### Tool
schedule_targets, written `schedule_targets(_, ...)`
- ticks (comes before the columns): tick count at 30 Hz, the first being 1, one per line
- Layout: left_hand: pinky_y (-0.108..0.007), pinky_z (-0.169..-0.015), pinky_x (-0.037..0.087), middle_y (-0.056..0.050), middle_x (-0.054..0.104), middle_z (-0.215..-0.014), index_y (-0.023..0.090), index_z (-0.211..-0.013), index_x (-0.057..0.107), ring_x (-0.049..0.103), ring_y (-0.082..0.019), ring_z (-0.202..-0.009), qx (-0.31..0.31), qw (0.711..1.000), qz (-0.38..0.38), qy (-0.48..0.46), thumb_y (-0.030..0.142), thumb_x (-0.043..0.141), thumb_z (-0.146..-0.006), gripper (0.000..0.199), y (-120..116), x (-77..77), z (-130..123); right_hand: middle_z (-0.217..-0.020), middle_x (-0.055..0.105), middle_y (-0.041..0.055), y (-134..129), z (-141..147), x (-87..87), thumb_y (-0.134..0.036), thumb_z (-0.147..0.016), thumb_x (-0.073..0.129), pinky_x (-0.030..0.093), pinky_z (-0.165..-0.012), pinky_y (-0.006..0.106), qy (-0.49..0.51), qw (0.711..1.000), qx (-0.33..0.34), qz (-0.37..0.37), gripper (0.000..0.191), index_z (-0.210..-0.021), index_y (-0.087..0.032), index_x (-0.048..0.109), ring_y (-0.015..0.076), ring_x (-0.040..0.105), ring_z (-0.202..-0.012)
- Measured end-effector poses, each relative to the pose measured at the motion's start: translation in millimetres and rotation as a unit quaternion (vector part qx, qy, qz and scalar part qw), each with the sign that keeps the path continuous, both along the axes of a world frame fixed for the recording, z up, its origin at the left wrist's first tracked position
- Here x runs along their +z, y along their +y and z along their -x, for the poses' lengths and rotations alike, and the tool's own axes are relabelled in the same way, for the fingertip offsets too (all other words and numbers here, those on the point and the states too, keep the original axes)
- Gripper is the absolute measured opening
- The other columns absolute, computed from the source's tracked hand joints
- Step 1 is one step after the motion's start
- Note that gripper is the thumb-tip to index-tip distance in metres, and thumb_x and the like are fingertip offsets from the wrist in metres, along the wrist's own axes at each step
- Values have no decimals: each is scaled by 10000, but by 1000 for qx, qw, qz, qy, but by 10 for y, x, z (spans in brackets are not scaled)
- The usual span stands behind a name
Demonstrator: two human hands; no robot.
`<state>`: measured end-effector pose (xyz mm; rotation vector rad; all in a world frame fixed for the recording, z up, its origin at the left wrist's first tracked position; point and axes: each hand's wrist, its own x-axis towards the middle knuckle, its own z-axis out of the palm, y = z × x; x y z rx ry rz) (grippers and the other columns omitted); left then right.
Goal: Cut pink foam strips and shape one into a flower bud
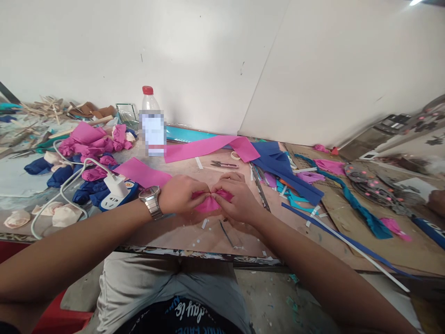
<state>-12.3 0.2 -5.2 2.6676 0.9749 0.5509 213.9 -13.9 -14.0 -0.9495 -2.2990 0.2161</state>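
Both hands meet over the front middle of the work table, pinching one pink strip (207,204) that looks like crepe paper or thin fabric. My left hand (179,192), with a metal watch at the wrist, closes thumb and fingers on its left side. On the other side, my right hand (238,197) grips the gathered material, its thumb almost touching the left thumb. A flat pink length (142,172) lies just beyond the left wrist. Behind the hands rest small snips (224,165) and a tape roll (239,156). Part of the held strip is hidden by my fingers.
At left, pink, blue and cream rosettes (90,141) surround a power strip (120,197) with a looping white cable. A red-capped bottle (148,95) stands at the back. Blue strips (274,160) and a white stick (361,250) lie right. Another person's hand (437,202) shows at the right edge.
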Motion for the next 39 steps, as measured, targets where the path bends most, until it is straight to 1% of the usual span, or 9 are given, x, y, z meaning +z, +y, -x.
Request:
schedule_targets(3,-289,-583,282,-45,725,-755,208,-914,748,608,-160,-646,8,1000,-25,11,391,494,-996,324,10,-23,-2,-901,747,38,0,11,8,-248,-922,639,339,-983,457,6,1000,-2,19,55,-900,-222,683,262,588,-1047)
schedule_targets(6,-291,-610,322,-46,745,-804,220,-933,750,642,-170,-698,-1,999,-37,11,385,481,-1007,324,25,-42,3,-901,736,38,2,19,14,-253,-934,620,334,-979,454,7,999,-3,48,74,-890,-218,668,256,583,-1035)
schedule_targets(12,-314,-719,397,-40,767,-863,239,-1018,755,677,-196,-789,-12,998,-53,21,364,475,-1025,307,32,-42,-3,-936,706,53,1,43,29,-285,-996,519,353,-966,442,-6,995,5,96,167,-886,-209,619,251,544,-1041)
schedule_targets(16,-323,-748,405,-35,768,-846,236,-1003,755,667,-193,-770,-14,998,-61,26,377,471,-1035,319,34,-36,-5,-947,693,59,2,57,39,-284,-1012,476,374,-946,437,-22,994,4,108,194,-887,-206,602,251,533,-1039)
schedule_targets(21,-324,-771,408,-31,784,-903,236,-1013,758,679,-188,-798,-25,997,-70,12,356,462,-1045,321,68,-63,11,-913,715,50,41,23,2,-306,-964,588,396,-958,442,11,996,-1,93,142,-885,-215,664,253,560,-1021)
schedule_targets(26,-322,-778,409,-26,788,-894,229,-993,756,678,-172,-763,-32,997,-70,6,374,451,-1056,344,92,-80,17,-850,733,38,78,-2,-25,-293,-922,656,429,-956,431,44,995,19,83,119,-840,-224,708,249,585,-999)
schedule_targets(31,-325,-815,421,-20,775,-850,215,-981,739,668,-160,-733,-57,996,-65,-10,367,464,-1054,322,119,-67,34,-896,718,59,83,-13,15,-315,-925,641,476,-906,404,61,983,46,164,156,-844,-204,715,235,609,-973)
schedule_targets(35,-326,-880,427,-22,774,-872,204,-995,727,670,-154,-755,-105,994,-40,-16,346,475,-1050,295,144,-62,52,-977,701,70,99,-40,12,-371,-901,675,501,-891,383,74,966,63,240,191,-844,-201,742,232,636,-985)
schedule_targets(39,-329,-912,421,-29,768,-874,194,-990,724,660,-152,-749,-111,993,-25,-12,345,477,-1049,295,144,-69,51,-978,692,71,103,-40,3,-392,-892,685,504,-905,384,85,961,60,257,205,-843,-202,746,235,642,-987)
